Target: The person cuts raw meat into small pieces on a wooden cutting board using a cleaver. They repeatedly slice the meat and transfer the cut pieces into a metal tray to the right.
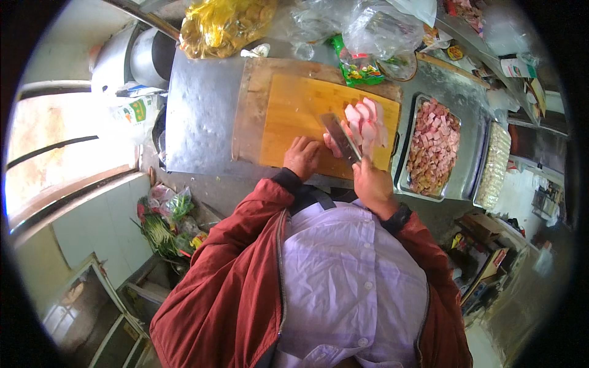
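My right hand (372,181) grips the handle of a cleaver (339,134), whose dark blade points up and left across a yellow cutting board (294,110). Thick pieces of pale pink raw meat (366,117) lie to the right of the blade. A smaller piece of meat (332,145) sits on its left side, close to the steel. At the board's near edge rests my left hand (302,158), holding nothing, its fingers loosely bent and apart from the meat. Whether the blade touches the board cannot be told.
Under the yellow board is a larger worn board (251,110) on a metal table (198,124). To the right stands a metal tray (405,179) of diced meat (435,142), then a tray of pale, wrapped-looking items (494,165). Plastic bags (382,27) crowd the back; vegetables (161,232) lie lower left.
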`<state>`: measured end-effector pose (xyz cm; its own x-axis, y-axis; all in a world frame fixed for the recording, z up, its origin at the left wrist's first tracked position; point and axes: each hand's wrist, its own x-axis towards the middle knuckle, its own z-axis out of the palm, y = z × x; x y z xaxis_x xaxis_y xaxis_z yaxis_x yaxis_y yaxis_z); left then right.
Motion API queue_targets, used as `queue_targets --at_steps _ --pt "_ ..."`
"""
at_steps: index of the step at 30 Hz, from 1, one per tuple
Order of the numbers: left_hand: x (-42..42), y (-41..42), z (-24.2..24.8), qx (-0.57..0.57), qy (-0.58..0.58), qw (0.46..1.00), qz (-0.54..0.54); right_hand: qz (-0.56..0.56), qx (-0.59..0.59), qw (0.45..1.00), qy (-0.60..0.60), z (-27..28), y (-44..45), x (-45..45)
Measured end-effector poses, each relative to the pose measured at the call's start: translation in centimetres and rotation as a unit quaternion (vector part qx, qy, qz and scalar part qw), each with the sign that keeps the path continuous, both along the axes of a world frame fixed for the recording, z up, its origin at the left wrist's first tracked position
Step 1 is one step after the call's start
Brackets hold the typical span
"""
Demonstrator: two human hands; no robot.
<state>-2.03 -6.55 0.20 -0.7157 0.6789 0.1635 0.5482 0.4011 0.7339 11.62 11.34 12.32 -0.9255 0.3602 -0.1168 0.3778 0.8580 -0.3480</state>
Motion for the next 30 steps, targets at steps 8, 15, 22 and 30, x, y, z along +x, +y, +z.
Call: queue_targets --at_steps 8,15,22,30 --pt "0.1 7.0 4.7 -0.010 0.129 0.983 -0.126 -0.157 -0.009 0.986 0.047 -0.2 4.1 1.8" --pt "-1.4 5.6 -0.2 -0.081 0.143 0.984 -0.068 -0.291 -0.092 0.952 0.034 -1.5 7.3 6.4" --pt "-4.4 4.9 3.5 -0.150 0.196 0.967 -0.066 -0.352 -0.157 0.920 0.073 -1.8 7.7 9.6" --pt "2.3 16.8 4.3 -0.134 0.201 0.959 -0.149 -0.344 -0.163 0.920 0.092 -2.6 8.3 10.7"
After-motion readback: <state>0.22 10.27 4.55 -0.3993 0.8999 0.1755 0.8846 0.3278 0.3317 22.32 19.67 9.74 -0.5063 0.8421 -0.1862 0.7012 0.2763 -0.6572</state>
